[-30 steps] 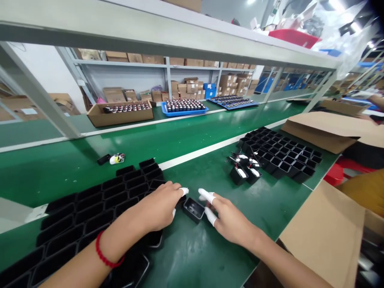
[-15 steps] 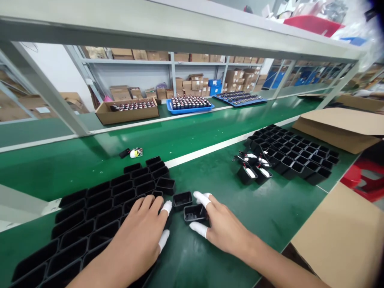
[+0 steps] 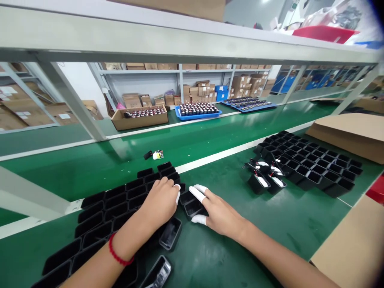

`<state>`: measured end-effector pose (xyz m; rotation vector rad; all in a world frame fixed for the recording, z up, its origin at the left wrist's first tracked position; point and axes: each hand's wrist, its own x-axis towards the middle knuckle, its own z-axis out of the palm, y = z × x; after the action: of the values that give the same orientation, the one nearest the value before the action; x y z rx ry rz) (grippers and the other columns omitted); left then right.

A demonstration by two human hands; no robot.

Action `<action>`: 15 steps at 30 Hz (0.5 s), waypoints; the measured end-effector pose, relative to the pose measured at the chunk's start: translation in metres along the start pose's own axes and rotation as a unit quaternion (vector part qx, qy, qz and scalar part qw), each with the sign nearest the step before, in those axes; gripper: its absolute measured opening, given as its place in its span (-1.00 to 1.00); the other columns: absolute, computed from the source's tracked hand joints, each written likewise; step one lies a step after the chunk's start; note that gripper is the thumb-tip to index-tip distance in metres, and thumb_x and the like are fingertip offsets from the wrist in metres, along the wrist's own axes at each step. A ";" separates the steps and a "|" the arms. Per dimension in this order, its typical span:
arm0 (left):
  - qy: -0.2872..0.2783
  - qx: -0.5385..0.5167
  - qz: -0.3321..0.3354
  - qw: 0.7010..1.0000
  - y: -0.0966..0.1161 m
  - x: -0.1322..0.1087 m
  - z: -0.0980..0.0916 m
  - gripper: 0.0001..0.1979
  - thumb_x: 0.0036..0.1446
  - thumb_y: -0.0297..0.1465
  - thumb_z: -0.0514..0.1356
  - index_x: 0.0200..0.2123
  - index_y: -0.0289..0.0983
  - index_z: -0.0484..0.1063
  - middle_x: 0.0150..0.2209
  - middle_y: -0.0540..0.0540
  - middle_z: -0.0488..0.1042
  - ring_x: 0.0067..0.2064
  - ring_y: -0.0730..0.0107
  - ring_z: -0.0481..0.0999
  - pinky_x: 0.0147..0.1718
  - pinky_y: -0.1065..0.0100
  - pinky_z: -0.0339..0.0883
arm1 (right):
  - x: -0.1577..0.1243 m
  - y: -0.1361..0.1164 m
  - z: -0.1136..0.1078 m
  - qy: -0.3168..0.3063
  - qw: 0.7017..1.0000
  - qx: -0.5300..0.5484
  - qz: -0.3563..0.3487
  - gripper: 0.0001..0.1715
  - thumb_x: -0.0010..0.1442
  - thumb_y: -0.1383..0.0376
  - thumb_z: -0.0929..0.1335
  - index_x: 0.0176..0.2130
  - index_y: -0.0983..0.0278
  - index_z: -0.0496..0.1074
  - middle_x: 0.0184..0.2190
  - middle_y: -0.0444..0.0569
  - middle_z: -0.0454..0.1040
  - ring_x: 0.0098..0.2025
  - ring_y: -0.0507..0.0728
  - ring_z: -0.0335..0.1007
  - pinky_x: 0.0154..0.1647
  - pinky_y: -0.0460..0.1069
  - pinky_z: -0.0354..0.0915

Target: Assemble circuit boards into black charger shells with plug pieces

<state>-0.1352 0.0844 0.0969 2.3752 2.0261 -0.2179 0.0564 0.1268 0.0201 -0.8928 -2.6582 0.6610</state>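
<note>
We found the right hand (image 3: 222, 214) over the green bench (image 3: 240, 240), thumb and fingers standing apart on either side of an open black case (image 3: 192, 209); whether they pressed on its walls we could not tell. We judged that spread suited to steadying the case from two sides without covering its mouth.

The left hand (image 3: 160, 200) bent over the right edge of the left-hand block of cases (image 3: 115, 203), its thumb and forefinger close together; its own back hid whether anything was clamped there.

The block stood mouths up, wall to wall, presumably so that the cases propped one another and stayed reachable inside. Two loose cases (image 3: 170, 235) lay turned out of line nearest the wearer. Several cases with white parts (image 3: 262, 182) stood beside the right-hand block (image 3: 309, 164), probably grouped to be told apart.
</note>
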 end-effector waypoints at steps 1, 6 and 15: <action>0.003 -0.005 -0.001 1.000 0.001 0.000 0.000 -0.68 0.20 -0.64 -0.01 -0.19 -0.38 0.54 -0.18 -0.28 0.58 -0.05 0.00 0.51 -0.06 0.09 0.38 | 0.003 0.000 0.002 0.011 1.000 0.002 0.001 -0.02 0.19 0.32 0.49 0.41 0.36 0.02 0.36 0.34 0.14 0.37 0.40 0.16 0.36 0.27 0.21; 0.005 -0.018 -0.009 1.000 0.000 0.001 -0.003 -0.70 0.27 -0.58 -0.02 -0.18 -0.37 0.52 -0.18 -0.27 0.58 -0.09 0.04 0.55 -0.07 0.11 0.40 | 0.019 -0.005 0.009 0.030 0.999 0.024 -0.007 -0.01 0.18 0.36 0.48 0.42 0.32 0.00 0.34 0.36 0.15 0.38 0.41 0.12 0.36 0.32 0.18; 0.037 -0.077 0.096 0.992 0.029 -0.058 0.001 -0.71 0.24 -0.49 0.04 -0.21 -0.22 0.58 -0.04 -0.23 0.56 -0.06 -0.04 0.53 -0.03 -0.04 0.43 | -0.002 -0.004 0.000 0.004 0.998 0.060 0.002 0.03 0.22 0.22 0.45 0.43 0.40 -0.10 0.40 0.37 0.01 0.24 0.34 0.36 0.23 0.18 0.37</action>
<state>-0.1159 0.0230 0.1000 2.4926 1.7549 0.0290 0.0559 0.1226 0.0220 -0.8661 -2.5797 0.8062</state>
